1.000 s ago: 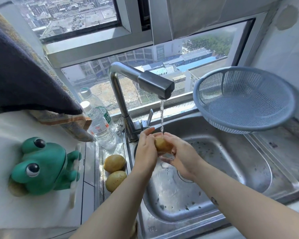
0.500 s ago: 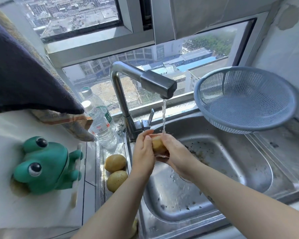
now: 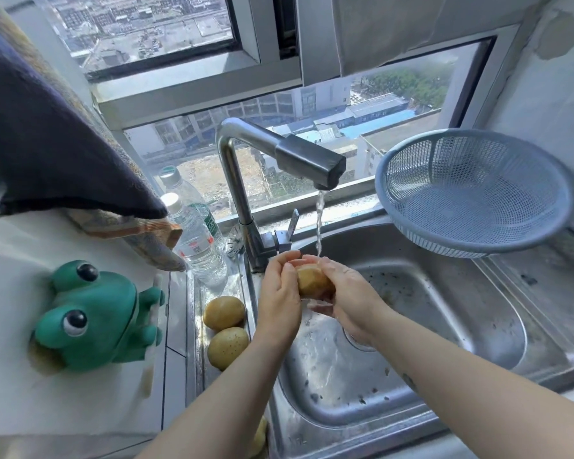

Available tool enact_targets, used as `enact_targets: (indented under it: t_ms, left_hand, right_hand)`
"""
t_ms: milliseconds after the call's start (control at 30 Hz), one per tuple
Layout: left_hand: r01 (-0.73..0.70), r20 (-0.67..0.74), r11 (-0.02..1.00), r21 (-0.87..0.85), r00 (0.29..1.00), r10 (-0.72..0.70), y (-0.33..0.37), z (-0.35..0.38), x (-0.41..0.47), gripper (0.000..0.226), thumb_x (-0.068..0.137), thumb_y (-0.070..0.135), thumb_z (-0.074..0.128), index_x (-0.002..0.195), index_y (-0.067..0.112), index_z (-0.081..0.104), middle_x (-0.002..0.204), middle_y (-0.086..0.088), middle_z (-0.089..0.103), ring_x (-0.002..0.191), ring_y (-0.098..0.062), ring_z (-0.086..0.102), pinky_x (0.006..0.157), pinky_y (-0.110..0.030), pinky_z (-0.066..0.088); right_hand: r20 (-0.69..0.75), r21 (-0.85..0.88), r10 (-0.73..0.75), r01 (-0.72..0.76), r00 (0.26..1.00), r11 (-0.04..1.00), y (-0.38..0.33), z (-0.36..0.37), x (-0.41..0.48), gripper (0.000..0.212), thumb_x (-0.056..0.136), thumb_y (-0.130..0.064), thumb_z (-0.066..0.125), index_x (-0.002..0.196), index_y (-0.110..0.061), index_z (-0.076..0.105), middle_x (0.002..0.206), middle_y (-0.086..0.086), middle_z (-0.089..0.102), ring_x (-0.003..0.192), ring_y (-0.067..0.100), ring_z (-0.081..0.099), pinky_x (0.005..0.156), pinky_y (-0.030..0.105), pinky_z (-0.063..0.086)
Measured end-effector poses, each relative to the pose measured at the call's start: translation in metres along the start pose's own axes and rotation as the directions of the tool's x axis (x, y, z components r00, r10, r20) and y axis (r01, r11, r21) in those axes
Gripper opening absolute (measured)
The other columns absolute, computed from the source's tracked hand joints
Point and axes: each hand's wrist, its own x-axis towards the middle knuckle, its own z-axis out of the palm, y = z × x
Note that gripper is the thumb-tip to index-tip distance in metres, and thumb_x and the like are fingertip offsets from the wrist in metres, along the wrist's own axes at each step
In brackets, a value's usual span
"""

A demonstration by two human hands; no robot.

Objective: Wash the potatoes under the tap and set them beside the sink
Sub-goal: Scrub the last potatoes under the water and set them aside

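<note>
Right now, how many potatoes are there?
3: held potato between left hand and right hand under the tap; far potato and near potato left of the sink. Another may be hidden.

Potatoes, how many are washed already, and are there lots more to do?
The far potato and the near potato lie on the ledge left of the sink, so they look done. The held potato is gripped by the left hand and right hand under the running tap. Left to do: set it beside them. A yellowish thing by the left arm may be another potato; I cannot tell.
</note>
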Motion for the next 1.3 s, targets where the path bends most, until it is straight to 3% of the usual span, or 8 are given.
enact_targets:
  t_ms: [100, 233, 367, 567, 733, 867, 1133, 1300]
  left_hand:
    - [0.046, -0.009, 0.998, -0.035, 0.999, -0.047, 0.002, -0.003, 0.003, 0.027, 0.099, 0.009, 0.036, 0.104, 0.026, 0.056, 0.104, -0.008, 0.067, 0.099, -0.024, 0.065, 0.086, -0.042, 0.055]
    - [0.130, -0.092, 0.985, -0.114, 0.986, -0.141, 0.007, -0.007, 0.010, 0.027, 0.098, 0.011, 0.036, 0.098, 0.028, 0.058, 0.097, -0.004, 0.068, 0.094, -0.026, 0.065, 0.087, -0.050, 0.054]
    - [0.171, -0.159, 0.978, -0.118, 0.969, -0.188, 0.009, -0.016, 0.014, 0.026, 0.097, 0.013, 0.035, 0.096, 0.028, 0.057, 0.096, -0.006, 0.067, 0.091, -0.025, 0.065, 0.088, -0.054, 0.053]
    - [0.213, -0.194, 0.966, -0.143, 0.951, -0.239, 0.010, -0.019, 0.013, 0.025, 0.098, 0.012, 0.035, 0.096, 0.025, 0.057, 0.094, -0.004, 0.065, 0.088, -0.021, 0.064, 0.089, -0.050, 0.054]
    - [0.289, -0.154, 0.943, -0.165, 0.937, -0.314, 0.010, -0.014, 0.012, 0.024, 0.097, 0.012, 0.036, 0.098, 0.025, 0.056, 0.096, -0.005, 0.061, 0.085, -0.019, 0.062, 0.085, -0.047, 0.056]
    - [0.333, -0.105, 0.919, -0.210, 0.927, -0.360, 0.016, -0.002, 0.011, 0.022, 0.098, 0.011, 0.036, 0.104, 0.021, 0.055, 0.096, -0.005, 0.059, 0.082, -0.017, 0.060, 0.072, -0.037, 0.056]
    - [0.287, -0.164, 0.939, -0.189, 0.934, -0.319, 0.023, 0.001, 0.018, 0.024, 0.097, 0.011, 0.037, 0.103, 0.020, 0.058, 0.092, -0.004, 0.063, 0.081, -0.019, 0.062, 0.077, -0.040, 0.056]
    - [0.269, -0.188, 0.941, -0.207, 0.933, -0.308, 0.028, -0.007, 0.018, 0.024, 0.098, 0.010, 0.036, 0.110, 0.015, 0.056, 0.085, -0.004, 0.063, 0.073, -0.016, 0.062, 0.079, -0.043, 0.056]
  right_hand:
    - [0.046, -0.023, 0.068, -0.067, 0.997, 0.997, -0.002, -0.009, 0.001, 0.036, 0.102, -0.031, 0.033, 0.122, -0.023, 0.062, 0.114, 0.010, 0.065, 0.098, 0.024, 0.058, 0.084, 0.035, 0.045]
    - [0.063, 0.189, 0.169, -0.178, 0.984, 0.966, -0.007, -0.008, 0.006, 0.047, 0.102, -0.034, 0.027, 0.126, -0.006, 0.056, 0.094, 0.007, 0.064, 0.077, 0.015, 0.051, 0.075, 0.028, 0.040]
    - [0.137, 0.229, 0.208, -0.236, 0.968, 0.944, -0.018, 0.001, 0.008, 0.052, 0.102, -0.037, 0.021, 0.130, -0.002, 0.046, 0.099, 0.012, 0.062, 0.089, 0.021, 0.051, 0.084, 0.032, 0.038]
    - [0.212, 0.117, 0.262, -0.290, 0.942, 0.950, -0.032, 0.016, 0.012, 0.051, 0.100, -0.044, 0.018, 0.121, -0.010, 0.050, 0.107, 0.014, 0.063, 0.094, 0.022, 0.053, 0.091, 0.035, 0.036]
    - [0.237, 0.103, 0.270, -0.301, 0.933, 0.948, -0.036, 0.010, 0.009, 0.056, 0.100, -0.041, 0.019, 0.145, -0.009, 0.029, 0.125, 0.019, 0.055, 0.102, 0.026, 0.052, 0.084, 0.034, 0.041]
    - [0.193, 0.216, 0.223, -0.263, 0.956, 0.940, -0.035, -0.002, 0.008, 0.049, 0.101, -0.033, 0.023, 0.135, -0.004, 0.042, 0.117, 0.019, 0.059, 0.096, 0.025, 0.055, 0.078, 0.032, 0.043]
    - [0.142, 0.231, 0.174, -0.204, 0.974, 0.951, -0.039, 0.004, 0.018, 0.041, 0.098, -0.034, 0.026, 0.127, -0.015, 0.048, 0.110, 0.015, 0.061, 0.093, 0.027, 0.052, 0.077, 0.039, 0.036]
    - [0.148, 0.205, 0.177, -0.205, 0.973, 0.957, -0.039, 0.013, 0.022, 0.042, 0.098, -0.035, 0.025, 0.126, -0.015, 0.049, 0.136, 0.021, 0.050, 0.106, 0.029, 0.048, 0.086, 0.040, 0.037]
